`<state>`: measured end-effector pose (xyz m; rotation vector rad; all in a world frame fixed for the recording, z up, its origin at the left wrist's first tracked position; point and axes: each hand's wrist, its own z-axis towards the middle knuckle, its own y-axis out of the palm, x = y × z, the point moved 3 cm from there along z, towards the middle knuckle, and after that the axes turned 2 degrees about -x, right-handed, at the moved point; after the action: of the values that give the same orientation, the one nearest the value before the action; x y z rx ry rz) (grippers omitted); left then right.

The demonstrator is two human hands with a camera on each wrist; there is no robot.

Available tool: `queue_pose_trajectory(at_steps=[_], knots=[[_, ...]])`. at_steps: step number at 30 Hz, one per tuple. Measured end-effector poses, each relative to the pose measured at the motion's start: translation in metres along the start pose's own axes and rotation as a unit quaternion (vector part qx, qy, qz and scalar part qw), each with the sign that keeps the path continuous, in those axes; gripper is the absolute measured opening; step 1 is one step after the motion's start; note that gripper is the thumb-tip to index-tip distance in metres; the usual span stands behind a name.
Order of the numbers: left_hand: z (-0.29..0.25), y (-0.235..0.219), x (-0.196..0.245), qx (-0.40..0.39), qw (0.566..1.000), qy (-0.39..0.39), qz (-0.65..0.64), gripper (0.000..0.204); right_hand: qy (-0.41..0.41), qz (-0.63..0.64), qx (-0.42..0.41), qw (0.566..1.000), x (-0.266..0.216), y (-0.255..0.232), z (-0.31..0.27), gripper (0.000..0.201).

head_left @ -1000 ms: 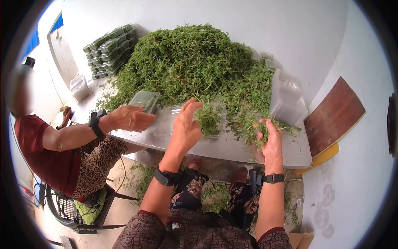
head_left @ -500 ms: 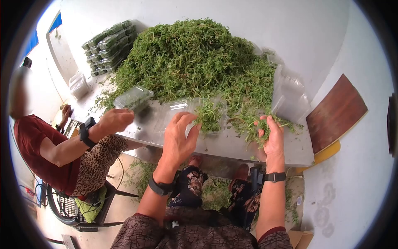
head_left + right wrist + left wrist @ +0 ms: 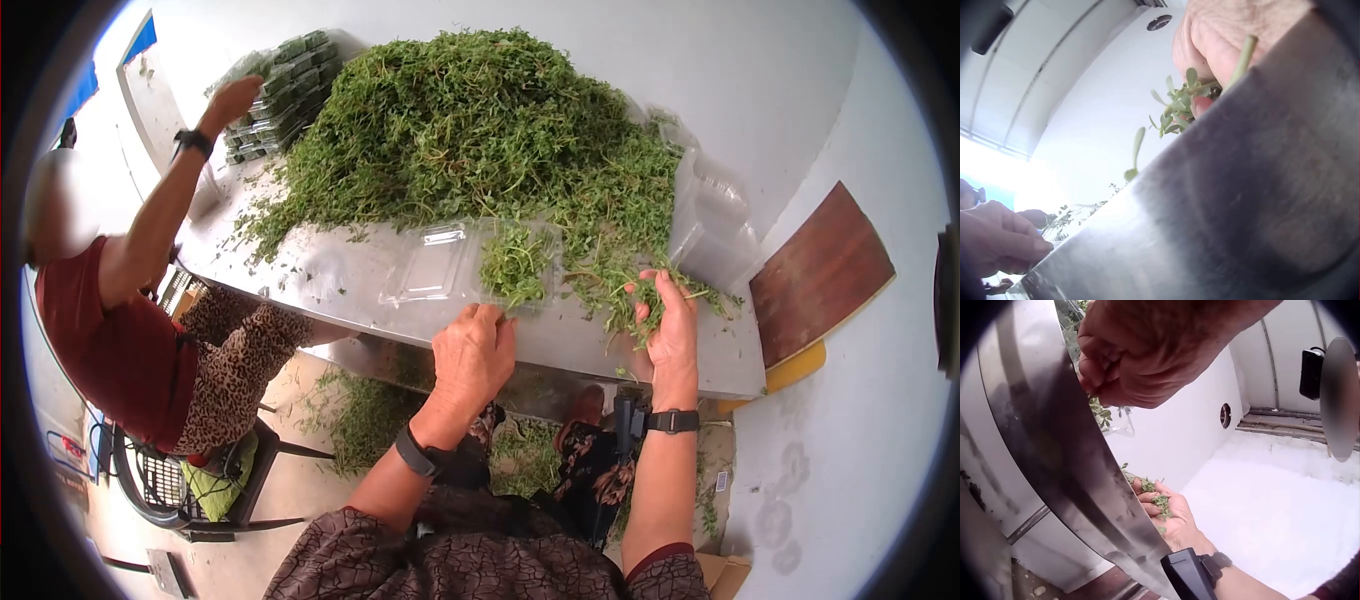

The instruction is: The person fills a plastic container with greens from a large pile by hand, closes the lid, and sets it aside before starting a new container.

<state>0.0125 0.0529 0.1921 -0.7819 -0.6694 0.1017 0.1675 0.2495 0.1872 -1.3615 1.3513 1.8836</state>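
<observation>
An open clear plastic clamshell box (image 3: 425,270) lies near the table's front edge, its flat lid to the left and leafy greens (image 3: 512,262) heaped in the right half. My left hand (image 3: 475,350) is at the near side of that half, fingers curled and fingertips together; I cannot tell whether they pinch anything. Farther right, my right hand (image 3: 670,325) holds a small bunch of green sprigs (image 3: 645,300), palm turned up and fingers curled round it. Small rounded leaves and a thick stem (image 3: 1242,62) stick out from that hand in the right wrist view.
A big mound of loose greens (image 3: 480,130) covers the table's back. Nested empty clear boxes (image 3: 710,225) stand at the right end; filled boxes (image 3: 300,90) are stacked at the back left. Another person's arm (image 3: 165,215) reaches toward that stack. A brown board (image 3: 830,270) leans against the wall.
My left hand has come down and right to the box's near side, its fingers closing. The right hand keeps its sprigs. The other person has carried a filled box from the table to the stack.
</observation>
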Motion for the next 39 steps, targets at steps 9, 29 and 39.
queue_pose_trajectory(at_steps=[9,29,39], knots=[[0.026,-0.051,0.018,0.027,0.987,-0.019,-0.155,0.018,-0.007,-0.011,-0.006,1.000,0.000,0.000,0.001,0.021],[0.058,-0.005,0.010,-0.130,0.973,0.178,0.072,0.025,-0.003,0.002,-0.002,1.000,0.000,0.002,0.001,0.019],[0.020,-0.015,0.024,0.047,0.944,0.313,-0.091,0.010,-0.002,0.025,0.001,1.000,0.000,0.002,0.001,0.021]])
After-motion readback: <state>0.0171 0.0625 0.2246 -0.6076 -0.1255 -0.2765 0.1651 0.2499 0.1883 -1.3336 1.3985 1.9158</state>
